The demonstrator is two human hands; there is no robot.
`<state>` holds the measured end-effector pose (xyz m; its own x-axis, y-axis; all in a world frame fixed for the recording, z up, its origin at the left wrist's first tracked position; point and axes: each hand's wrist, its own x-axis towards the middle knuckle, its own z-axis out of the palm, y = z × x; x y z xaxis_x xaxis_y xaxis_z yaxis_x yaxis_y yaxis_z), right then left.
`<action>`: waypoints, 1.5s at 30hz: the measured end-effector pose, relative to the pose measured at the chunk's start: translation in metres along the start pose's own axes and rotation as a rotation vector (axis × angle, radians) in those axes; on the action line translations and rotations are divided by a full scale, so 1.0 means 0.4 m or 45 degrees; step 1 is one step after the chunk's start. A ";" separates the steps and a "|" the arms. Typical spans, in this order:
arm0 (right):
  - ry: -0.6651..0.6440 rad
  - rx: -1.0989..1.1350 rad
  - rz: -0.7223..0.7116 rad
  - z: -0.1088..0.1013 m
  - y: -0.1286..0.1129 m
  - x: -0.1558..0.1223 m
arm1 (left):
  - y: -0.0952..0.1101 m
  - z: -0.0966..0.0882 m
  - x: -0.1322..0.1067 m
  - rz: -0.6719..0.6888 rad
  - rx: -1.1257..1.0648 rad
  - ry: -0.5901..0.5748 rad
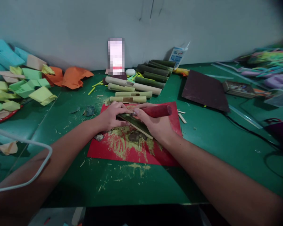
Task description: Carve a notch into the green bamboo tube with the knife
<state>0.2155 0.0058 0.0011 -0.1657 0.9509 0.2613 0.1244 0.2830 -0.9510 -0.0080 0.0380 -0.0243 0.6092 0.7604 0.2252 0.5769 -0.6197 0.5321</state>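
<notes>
A split piece of dark green bamboo (138, 125) lies slanted under both my hands, above a red sheet (167, 160). My left hand (111, 115) grips its far left end, fingers bent around it. In my right hand (158, 125) is a carving tool with a thick red handle (159, 111). Its metal end points left at the bamboo, close to my left fingertips; the tip is mostly hidden by my fingers. Pale yellow bamboo dust (118, 143) and shavings cover the sheet below the piece.
Behind the sheet lie several bamboo tubes, some pale with a cut-out (128, 99), some dark green (153, 70). A phone (116, 56) leans on the wall. Folded paper (25, 83) is heaped left, near a white wire loop (48, 157). A dark board (204, 91) lies right.
</notes>
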 end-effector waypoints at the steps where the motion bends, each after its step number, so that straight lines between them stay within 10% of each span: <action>1: 0.016 -0.004 -0.011 -0.001 -0.002 -0.001 | 0.005 -0.002 0.000 0.003 0.005 0.008; 16: 0.343 -0.148 -0.149 -0.036 -0.019 0.009 | 0.082 -0.003 -0.014 0.012 0.409 0.201; 45: 0.136 -0.132 -0.048 -0.021 -0.013 0.002 | 0.090 0.015 -0.016 0.347 0.453 0.238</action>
<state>0.2231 0.0061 0.0077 -0.0678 0.9456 0.3181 0.2212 0.3252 -0.9194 0.0122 0.0096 -0.0116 0.6744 0.5629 0.4779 0.5802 -0.8043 0.1285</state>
